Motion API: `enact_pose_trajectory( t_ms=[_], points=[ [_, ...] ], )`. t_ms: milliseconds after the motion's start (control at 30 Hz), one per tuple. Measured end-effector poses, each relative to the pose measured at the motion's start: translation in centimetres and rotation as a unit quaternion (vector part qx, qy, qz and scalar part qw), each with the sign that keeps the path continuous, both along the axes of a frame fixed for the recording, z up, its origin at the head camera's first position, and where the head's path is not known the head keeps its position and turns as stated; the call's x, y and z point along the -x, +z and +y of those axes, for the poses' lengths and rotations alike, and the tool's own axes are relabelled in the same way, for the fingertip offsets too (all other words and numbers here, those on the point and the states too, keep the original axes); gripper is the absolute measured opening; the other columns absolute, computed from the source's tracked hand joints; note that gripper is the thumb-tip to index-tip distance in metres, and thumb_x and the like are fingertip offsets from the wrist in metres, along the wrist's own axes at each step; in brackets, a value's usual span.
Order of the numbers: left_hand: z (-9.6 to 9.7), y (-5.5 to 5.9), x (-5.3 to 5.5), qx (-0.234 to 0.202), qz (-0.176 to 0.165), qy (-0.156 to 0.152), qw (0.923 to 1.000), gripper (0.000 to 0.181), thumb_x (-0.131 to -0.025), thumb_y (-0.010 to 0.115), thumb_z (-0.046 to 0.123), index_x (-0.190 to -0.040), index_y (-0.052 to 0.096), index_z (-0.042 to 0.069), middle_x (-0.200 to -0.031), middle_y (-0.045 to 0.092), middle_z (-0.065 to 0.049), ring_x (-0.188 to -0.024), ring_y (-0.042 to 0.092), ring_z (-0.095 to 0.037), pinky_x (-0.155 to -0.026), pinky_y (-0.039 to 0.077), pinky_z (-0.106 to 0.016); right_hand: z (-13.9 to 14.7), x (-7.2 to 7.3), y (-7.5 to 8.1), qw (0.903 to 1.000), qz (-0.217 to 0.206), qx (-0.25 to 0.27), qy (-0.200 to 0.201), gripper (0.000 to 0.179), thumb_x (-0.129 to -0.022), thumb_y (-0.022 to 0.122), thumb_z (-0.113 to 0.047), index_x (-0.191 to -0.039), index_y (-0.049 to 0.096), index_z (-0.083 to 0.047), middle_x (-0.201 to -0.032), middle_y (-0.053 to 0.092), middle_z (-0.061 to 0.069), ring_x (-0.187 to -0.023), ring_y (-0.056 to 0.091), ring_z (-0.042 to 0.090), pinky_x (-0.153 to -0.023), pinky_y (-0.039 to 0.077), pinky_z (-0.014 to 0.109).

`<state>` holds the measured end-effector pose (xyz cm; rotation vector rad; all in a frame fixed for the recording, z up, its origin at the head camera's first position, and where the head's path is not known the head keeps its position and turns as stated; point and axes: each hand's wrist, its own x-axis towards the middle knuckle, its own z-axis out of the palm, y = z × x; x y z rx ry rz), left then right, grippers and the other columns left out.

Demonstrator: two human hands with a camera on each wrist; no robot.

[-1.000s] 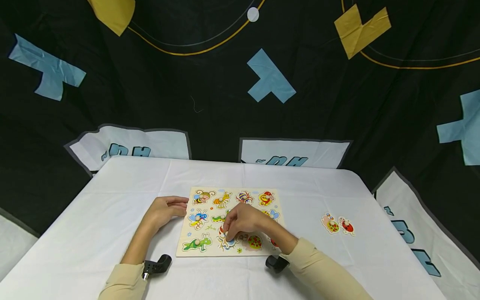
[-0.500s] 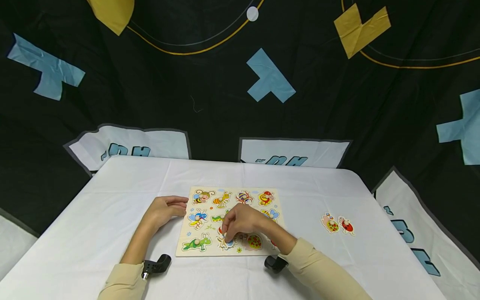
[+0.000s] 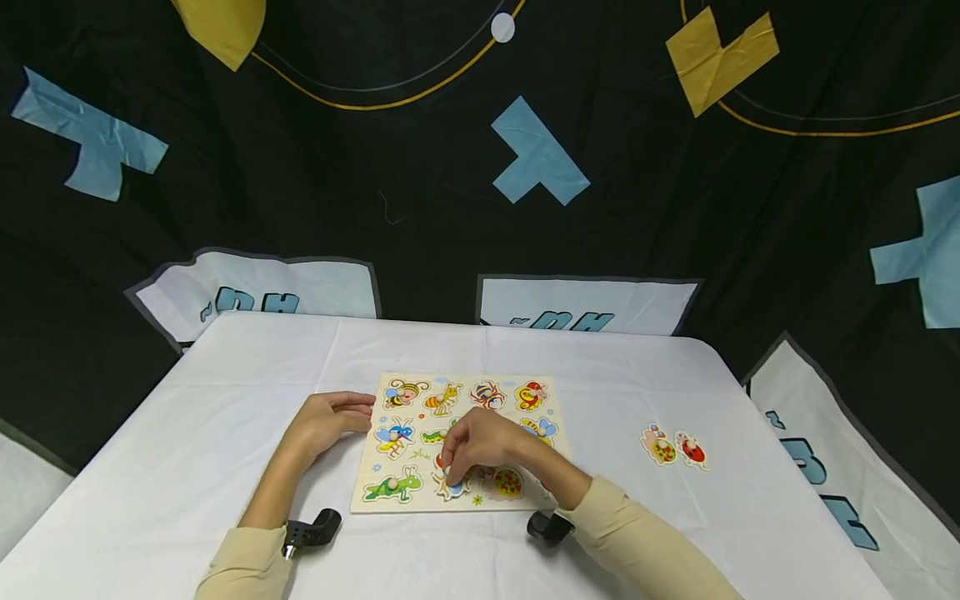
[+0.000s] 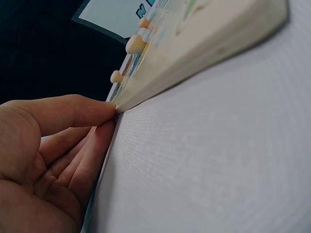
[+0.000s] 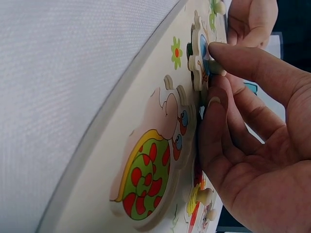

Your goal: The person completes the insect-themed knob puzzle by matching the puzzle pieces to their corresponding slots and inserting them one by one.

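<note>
A wooden knob puzzle board point(image 3: 420, 505) with insect pictures lies on the white table. My right hand point(image 3: 483, 442) is over its lower middle, with thumb and fingers pinching the small knob of an insect piece point(image 5: 198, 60) that has blue on it. In the right wrist view this piece stands slightly tilted and proud of its recess. Beside it is the snail recess point(image 5: 150, 170), with a snail printed in its bottom. My left hand point(image 3: 322, 427) touches the board's left edge with its fingers extended; in the left wrist view the thumb point(image 4: 82, 111) meets the edge.
Two loose pieces, a snail point(image 3: 659, 446) and a ladybird point(image 3: 692, 451), lie on the table right of the board. Several knobbed pieces, such as the green grasshopper point(image 3: 393, 485) and the bee point(image 3: 405, 393), sit in the board. A dark curtain point(image 3: 420, 208) hangs behind the table.
</note>
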<state>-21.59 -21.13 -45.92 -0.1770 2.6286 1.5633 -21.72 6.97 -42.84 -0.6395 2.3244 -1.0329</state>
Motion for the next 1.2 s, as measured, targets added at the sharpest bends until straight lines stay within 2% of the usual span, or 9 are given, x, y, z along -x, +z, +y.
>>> enact_pose_trajectory(
  t_ms=[300, 667, 1033, 1100, 1200],
  points=[
    [-0.01, 0.03, -0.05, 0.003, 0.007, -0.002, 1.0000, 0.047, -0.083, 0.077, 0.010, -0.129, 0.068, 0.004, -0.111, 0.077, -0.010, -0.100, 0.072, -0.016, -0.103, 0.044, -0.045, -0.15, 0.10, -0.26, 1.0000, -0.003, 0.004, 0.007, 0.013, -0.070, 0.087, -0.005, -0.076, 0.077, -0.011, -0.061, 0.068, -0.005, -0.058, 0.055, 0.008, -0.051, 0.040, 0.023],
    [0.03, 0.01, -0.21, 0.007, 0.001, 0.003, 1.0000, 0.049, -0.083, 0.078, 0.012, -0.130, 0.068, 0.005, -0.112, 0.077, -0.009, -0.106, 0.071, -0.023, -0.107, 0.041, -0.050, -0.20, 0.00, -0.43, 0.9997, -0.008, 0.017, 0.014, 0.013, -0.071, 0.086, -0.003, -0.077, 0.076, -0.009, -0.062, 0.068, -0.005, -0.056, 0.054, 0.008, -0.051, 0.040, 0.022],
    [-0.16, 0.02, -0.22, -0.001, 0.001, 0.000, 1.0000, 0.049, -0.083, 0.078, 0.011, -0.130, 0.068, 0.004, -0.113, 0.077, -0.010, -0.107, 0.071, -0.022, -0.106, 0.042, -0.048, -0.12, 0.10, -0.73, 0.9998, -0.021, 0.002, 0.007, 0.013, -0.072, 0.087, -0.007, -0.077, 0.076, -0.012, -0.062, 0.068, -0.005, -0.051, 0.049, 0.010, -0.046, 0.040, 0.024],
    [-0.10, 0.07, -0.27, -0.004, 0.003, -0.001, 1.0000, 0.048, -0.083, 0.078, 0.010, -0.130, 0.068, 0.003, -0.112, 0.077, -0.011, -0.103, 0.071, -0.019, -0.101, 0.046, -0.041, -0.07, 0.08, -0.69, 0.9998, -0.021, 0.000, 0.004, 0.013, -0.072, 0.087, -0.008, -0.077, 0.076, -0.012, -0.062, 0.067, -0.005, -0.051, 0.048, 0.011, -0.046, 0.040, 0.025],
    [-0.07, 0.18, -0.25, -0.002, 0.003, -0.002, 1.0000, 0.049, -0.083, 0.078, 0.010, -0.130, 0.068, 0.003, -0.112, 0.077, -0.010, -0.101, 0.071, -0.016, -0.100, 0.046, -0.038, -0.04, 0.07, -0.63, 0.9998, -0.020, -0.003, 0.001, 0.013, -0.072, 0.087, -0.008, -0.078, 0.077, -0.013, -0.062, 0.067, -0.005, -0.052, 0.048, 0.011, -0.046, 0.040, 0.025]
  ],
)
